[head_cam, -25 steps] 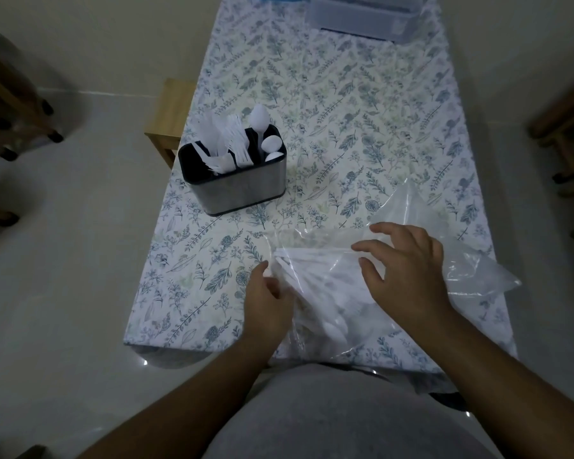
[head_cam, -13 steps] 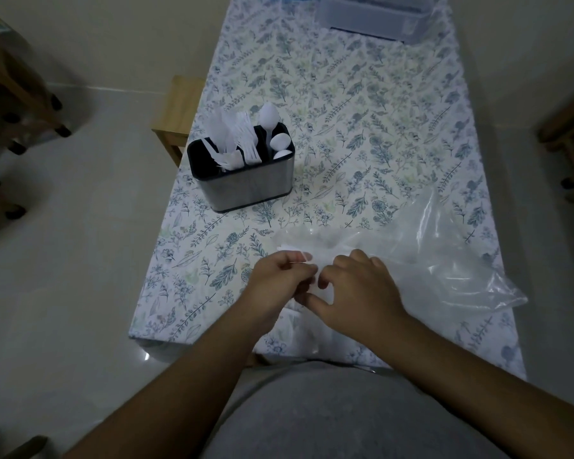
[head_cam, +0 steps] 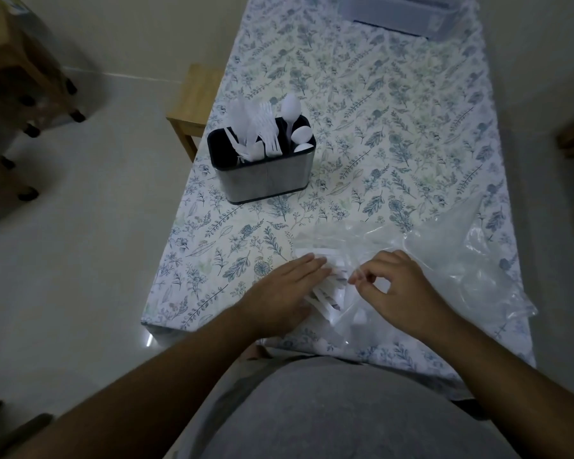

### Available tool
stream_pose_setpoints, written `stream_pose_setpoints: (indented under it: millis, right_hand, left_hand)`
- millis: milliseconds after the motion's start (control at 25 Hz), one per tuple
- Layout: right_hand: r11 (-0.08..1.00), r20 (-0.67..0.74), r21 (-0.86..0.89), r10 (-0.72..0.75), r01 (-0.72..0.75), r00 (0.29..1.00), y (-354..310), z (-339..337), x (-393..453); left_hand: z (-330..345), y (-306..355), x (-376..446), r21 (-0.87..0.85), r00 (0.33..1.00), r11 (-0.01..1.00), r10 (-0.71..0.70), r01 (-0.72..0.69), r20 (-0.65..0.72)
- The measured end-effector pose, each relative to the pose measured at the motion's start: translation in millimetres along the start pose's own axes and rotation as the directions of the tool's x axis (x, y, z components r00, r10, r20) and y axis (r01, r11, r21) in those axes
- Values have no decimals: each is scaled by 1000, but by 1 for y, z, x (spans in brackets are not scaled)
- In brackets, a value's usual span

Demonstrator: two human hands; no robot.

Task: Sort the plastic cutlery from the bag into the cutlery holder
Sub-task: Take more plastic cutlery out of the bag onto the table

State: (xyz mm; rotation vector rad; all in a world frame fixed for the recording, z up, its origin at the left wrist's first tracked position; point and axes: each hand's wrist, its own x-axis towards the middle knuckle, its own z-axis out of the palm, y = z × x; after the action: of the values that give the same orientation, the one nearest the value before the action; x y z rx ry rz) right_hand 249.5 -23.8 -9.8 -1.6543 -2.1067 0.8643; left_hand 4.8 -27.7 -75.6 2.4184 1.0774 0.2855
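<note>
A clear plastic bag (head_cam: 461,260) lies crumpled on the near right of the floral table (head_cam: 378,127). White plastic cutlery (head_cam: 328,298) fans out of its mouth. My left hand (head_cam: 285,286) rests flat on those handles with straight fingers; its thumb is hidden. My right hand (head_cam: 401,286) pinches the bag's edge between thumb and forefinger, a little right of the left hand. The metal cutlery holder (head_cam: 265,175) stands further back on the left, with white forks, knives and spoons upright in its compartments.
A clear plastic box (head_cam: 408,14) sits at the table's far end. A wooden stool (head_cam: 196,97) stands against the table's left side, and wooden furniture on castors (head_cam: 24,77) is further left. The table's front edge is close to my body.
My left hand has flattened out onto the cutlery and my hands have drawn slightly apart. The right hand still pinches the bag's edge.
</note>
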Motion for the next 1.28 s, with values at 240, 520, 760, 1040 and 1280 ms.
stream_pose_setpoints:
  millis: [240, 520, 760, 1040, 1280]
  right_hand:
    - [997, -30, 66, 30, -28, 999, -1, -4, -2]
    - [987, -40, 113, 120, -115, 992, -8, -4, -6]
    - [971, -116, 157, 202, -183, 973, -14, -7, -5]
    - [924, -163, 276, 315, -263, 935, -19, -17, -3]
    - [921, -221, 274, 341, -277, 914, -17, -18, -7]
  left_hand:
    - [0, 14, 42, 187, 980, 976, -139, 111, 144]
    - [15, 34, 53, 244, 944, 942, -277, 230, 180]
    - [11, 46, 65, 369, 945, 895, -309, 252, 105]
    - [7, 43, 88, 350, 918, 905, -332, 244, 218]
    - [6, 49, 96, 284, 899, 910, -371, 303, 231]
